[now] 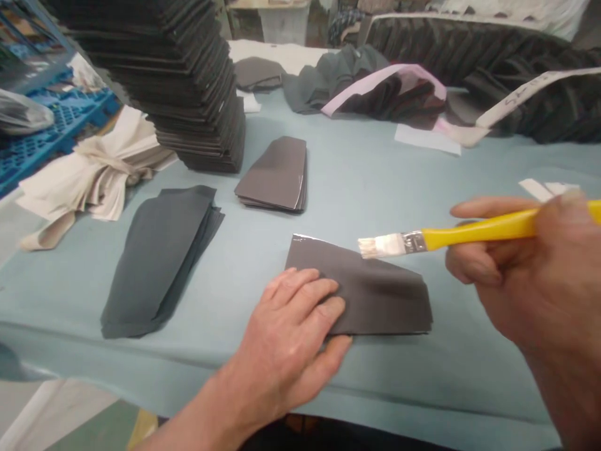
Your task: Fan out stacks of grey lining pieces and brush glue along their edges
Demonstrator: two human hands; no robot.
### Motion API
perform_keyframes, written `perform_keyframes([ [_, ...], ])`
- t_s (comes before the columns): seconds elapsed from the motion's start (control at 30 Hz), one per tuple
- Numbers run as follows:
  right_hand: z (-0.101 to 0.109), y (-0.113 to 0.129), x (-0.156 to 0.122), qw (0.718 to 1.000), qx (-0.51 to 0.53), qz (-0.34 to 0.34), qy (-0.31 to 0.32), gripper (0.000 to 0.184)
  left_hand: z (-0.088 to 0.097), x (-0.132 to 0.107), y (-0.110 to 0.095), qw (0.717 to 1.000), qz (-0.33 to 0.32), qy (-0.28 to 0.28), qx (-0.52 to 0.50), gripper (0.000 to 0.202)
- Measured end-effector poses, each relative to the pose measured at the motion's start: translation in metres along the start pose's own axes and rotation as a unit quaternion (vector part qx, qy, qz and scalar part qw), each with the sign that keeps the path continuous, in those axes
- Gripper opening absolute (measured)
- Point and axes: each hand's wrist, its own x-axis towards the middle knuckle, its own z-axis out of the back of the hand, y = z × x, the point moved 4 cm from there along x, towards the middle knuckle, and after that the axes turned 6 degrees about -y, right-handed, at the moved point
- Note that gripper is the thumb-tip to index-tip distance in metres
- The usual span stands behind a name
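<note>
My left hand (300, 338) lies over the left part of a dark grey-brown cut panel (380, 294), fingers flat on top and thumb along its near edge. The panel has a slanted far edge, with a shiny wet-looking streak at the far left corner. In my right hand (530, 263) is a brush with a yellow handle (483, 230), gripped between thumb and fingers. Its pale bristles, coated white at the base, point left, over or just above the panel's far edge; whether they touch cannot be made out.
Beyond the panel lies a small pile of similar panels (277, 172). Dark green-grey pieces (159, 257) lie to the left. Behind them rises a tall stack of dark panels (197, 94), beside a tied cream cloth bundle (103, 163). Banded dark pieces (408, 100) line the table's back.
</note>
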Motion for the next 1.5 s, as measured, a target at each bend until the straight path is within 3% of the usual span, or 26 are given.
perform_keyframes([
  [0.13, -0.043, -0.002, 0.029, 0.990, 0.121, -0.064, 0.031, 0.051, -0.003, 0.009, 0.002, 0.999, 0.010, 0.036, 0.000, 0.023],
  [0.27, -0.076, -0.001, 0.046, 0.980, 0.157, -0.062, 0.102, 0.040, -0.007, 0.015, 0.007, 0.998, 0.011, 0.056, 0.004, 0.027],
  [0.63, -0.132, 0.000, 0.071, 0.955, 0.149, -0.071, 0.244, 0.046, -0.021, 0.003, 0.016, 0.996, 0.020, 0.086, 0.010, 0.027],
  [1.03, -0.152, 0.009, 0.082, 0.916, 0.140, 0.009, 0.375, 0.046, -0.021, 0.005, 0.015, 0.998, 0.038, 0.039, 0.035, 0.024],
  [1.5, -0.168, 0.021, 0.085, 0.918, 0.107, 0.027, 0.380, 0.048, -0.020, 0.003, 0.015, 0.998, 0.024, 0.048, 0.024, 0.024],
])
